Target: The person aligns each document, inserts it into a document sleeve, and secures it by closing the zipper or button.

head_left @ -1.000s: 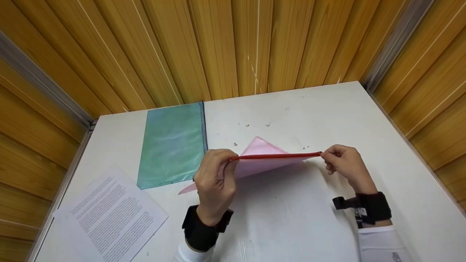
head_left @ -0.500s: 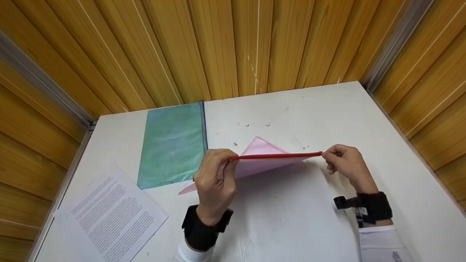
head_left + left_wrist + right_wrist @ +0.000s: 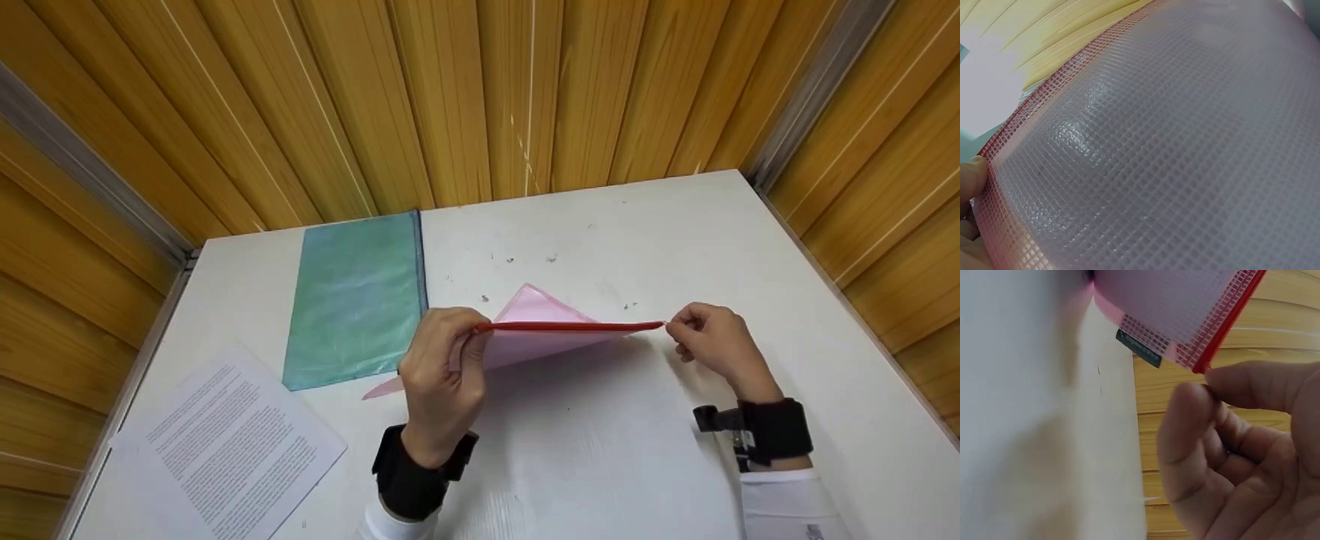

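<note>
A pink mesh zip pouch (image 3: 540,346) is held up over the table, its red zipper edge (image 3: 574,326) stretched sideways between both hands. With thumb and fingers, my left hand (image 3: 442,379) pinches the zipper's left end. The thumb and forefinger of my right hand (image 3: 712,343) pinch a small pull at the right end of the zipper, mostly hidden by the fingertips. In the left wrist view the pouch's mesh side (image 3: 1157,146) fills most of the frame. A dark label (image 3: 1139,349) on the pouch's short edge shows in the right wrist view.
On the left of the white table (image 3: 645,247) lies a green zip pouch (image 3: 356,300) with a dark zipper edge. Printed sheets of paper (image 3: 240,442) lie in front of it at the table's left. Wood-patterned walls (image 3: 450,97) stand behind and at both sides.
My right hand has shifted slightly right and down, and a thin bit of the pull now shows between its fingertips and the zipper end. My left hand keeps its grip nearly unmoved.
</note>
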{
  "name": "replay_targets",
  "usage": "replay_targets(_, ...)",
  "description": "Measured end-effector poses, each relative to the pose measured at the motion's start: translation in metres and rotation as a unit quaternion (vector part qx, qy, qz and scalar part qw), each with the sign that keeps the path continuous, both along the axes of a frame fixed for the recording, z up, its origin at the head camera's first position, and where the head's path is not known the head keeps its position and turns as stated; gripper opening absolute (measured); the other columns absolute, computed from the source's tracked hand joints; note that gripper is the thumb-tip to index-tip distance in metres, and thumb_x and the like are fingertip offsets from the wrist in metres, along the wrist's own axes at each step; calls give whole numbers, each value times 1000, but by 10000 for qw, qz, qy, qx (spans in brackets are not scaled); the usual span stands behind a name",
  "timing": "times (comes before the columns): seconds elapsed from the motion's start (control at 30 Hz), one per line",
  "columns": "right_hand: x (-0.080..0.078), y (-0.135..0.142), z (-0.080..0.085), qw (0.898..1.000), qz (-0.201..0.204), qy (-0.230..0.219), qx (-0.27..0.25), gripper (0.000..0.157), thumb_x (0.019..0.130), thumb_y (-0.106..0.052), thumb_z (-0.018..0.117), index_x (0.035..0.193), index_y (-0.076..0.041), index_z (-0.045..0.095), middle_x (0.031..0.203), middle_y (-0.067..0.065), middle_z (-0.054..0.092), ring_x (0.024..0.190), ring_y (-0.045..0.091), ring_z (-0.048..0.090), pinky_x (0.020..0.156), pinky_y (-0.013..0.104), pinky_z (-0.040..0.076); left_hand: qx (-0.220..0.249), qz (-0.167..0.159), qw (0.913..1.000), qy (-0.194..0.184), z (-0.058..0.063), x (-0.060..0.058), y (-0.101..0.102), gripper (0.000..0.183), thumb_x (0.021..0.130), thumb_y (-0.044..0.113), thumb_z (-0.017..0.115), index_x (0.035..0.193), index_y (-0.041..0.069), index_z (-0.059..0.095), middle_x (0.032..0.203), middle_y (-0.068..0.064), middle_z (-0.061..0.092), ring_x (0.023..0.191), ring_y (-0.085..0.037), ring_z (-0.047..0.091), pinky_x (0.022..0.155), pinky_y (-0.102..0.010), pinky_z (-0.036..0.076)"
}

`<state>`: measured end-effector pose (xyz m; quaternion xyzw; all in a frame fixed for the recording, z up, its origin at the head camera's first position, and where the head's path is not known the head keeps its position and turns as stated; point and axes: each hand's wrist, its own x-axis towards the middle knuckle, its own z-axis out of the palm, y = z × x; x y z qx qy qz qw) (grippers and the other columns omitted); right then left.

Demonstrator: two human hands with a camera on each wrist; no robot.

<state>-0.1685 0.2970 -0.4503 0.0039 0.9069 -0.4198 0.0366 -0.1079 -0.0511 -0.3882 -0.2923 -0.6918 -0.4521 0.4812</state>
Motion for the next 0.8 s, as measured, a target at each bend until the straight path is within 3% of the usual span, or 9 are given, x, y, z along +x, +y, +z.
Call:
replay_targets(0.1, 7, -6, 8, 9964, 148, 483, 678, 20, 93, -13, 64, 104, 3, 68, 93, 19, 72, 84, 29, 69, 71, 34, 51, -33, -40, 10000, -17, 0, 0, 0, 5, 90, 0, 68, 91, -4, 66, 85, -10, 66, 82, -20, 62, 76, -25, 54)
replay_targets(0.2, 14, -16, 16, 9895, 407, 1213, 673, 24, 90, -8, 68, 111, 3, 68, 104, 21, 71, 96, 38, 67, 80, 39, 52, -57, -106, 9999, -45, 0, 0, 1, 8, 86, -5, 70, 92, -3, 65, 85, -11, 66, 81, -21, 62, 76, -26, 54)
replay_targets(0.37, 27, -36, 30, 9675, 1202, 2212, 238, 35, 81, -1, 77, 115, -4, 70, 111, 12, 72, 100, 33, 67, 87, 15, 49, -125, -173, 9997, -79, 0, 1, 4, 11, 84, -7, 71, 92, -1, 66, 84, -10, 66, 80, -20, 62, 75, -26, 53)
replay_targets(0.43, 31, -45, 34, 9595, 1537, 2354, 168, 40, 80, -2, 79, 118, -8, 70, 114, 7, 72, 102, 28, 67, 88, 6, 44, -183, -190, 9996, -59, 0, 1, 5, 7, 87, -4, 70, 92, -2, 66, 84, -10, 66, 79, -20, 62, 75, -26, 53)
replay_targets(0.57, 37, -61, 36, 9499, 2011, 2385, 174, 47, 80, -6, 81, 124, -12, 68, 121, 4, 71, 109, 23, 67, 93, 2, 39, -388, -209, 9990, -35, 0, 3, 9, 5, 89, -1, 69, 93, -2, 66, 85, -9, 66, 80, -19, 61, 75, -25, 53)
replay_targets(0.7, 38, -71, 31, 9426, 2168, 2522, 286, 47, 79, 1, 79, 124, -11, 70, 120, 7, 72, 109, 27, 68, 94, 1, 38, -570, -234, 9981, -7, 0, 5, 12, 12, 85, -4, 72, 95, -1, 66, 87, -9, 66, 80, -18, 61, 75, -23, 55)
replay_targets(0.8, 35, -75, 24, 9399, 2141, 2652, 183, 44, 77, 10, 75, 117, -10, 73, 113, 9, 75, 103, 22, 71, 91, 2, 40, -644, -250, 9976, 80, 0, 5, 13, 14, 84, -5, 73, 96, -1, 66, 87, -9, 66, 80, -17, 61, 75, -23, 55)
